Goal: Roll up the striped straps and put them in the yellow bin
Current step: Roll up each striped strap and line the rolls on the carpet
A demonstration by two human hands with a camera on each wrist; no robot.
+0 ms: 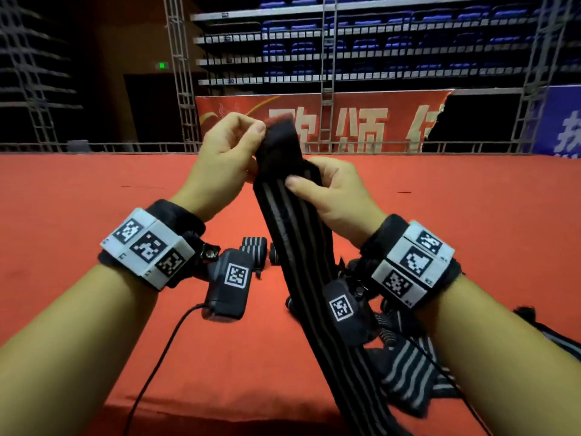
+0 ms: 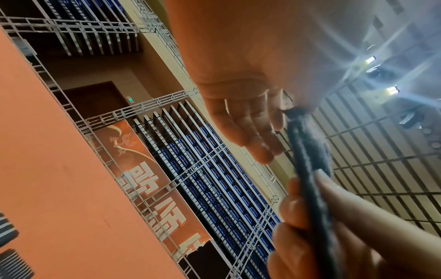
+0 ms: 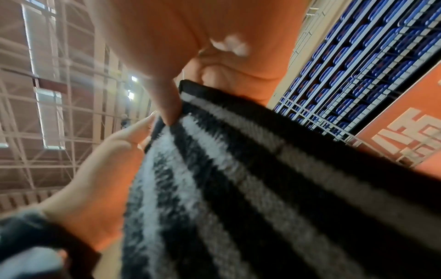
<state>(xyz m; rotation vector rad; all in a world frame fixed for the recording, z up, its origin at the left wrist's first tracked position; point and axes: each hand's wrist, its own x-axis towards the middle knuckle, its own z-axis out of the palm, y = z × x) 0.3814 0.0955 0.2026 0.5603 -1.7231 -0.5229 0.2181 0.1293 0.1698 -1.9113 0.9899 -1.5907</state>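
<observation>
While the long black knitted strap with grey stripes (image 1: 298,234) is hanging down past the near edge of the red cloth-covered table (image 1: 78,215), more loose black-and-grey striped straps (image 1: 408,372) are lying heaped at the table's near right corner. Above them, the right hand (image 1: 333,190) is pinching the strap's upper part, thumb pressing on the striped face and fingers curling behind it. Just beyond, the left hand (image 1: 229,146) is pinching the strap's top end between thumb and curled fingers, holding it up off the table. Under the wrists, toward the table's middle, some rolled-up striped straps (image 1: 253,245) are resting on the cloth. Far behind, an orange banner with white characters (image 1: 323,124) is hanging below rows of blue seats (image 1: 377,42).
</observation>
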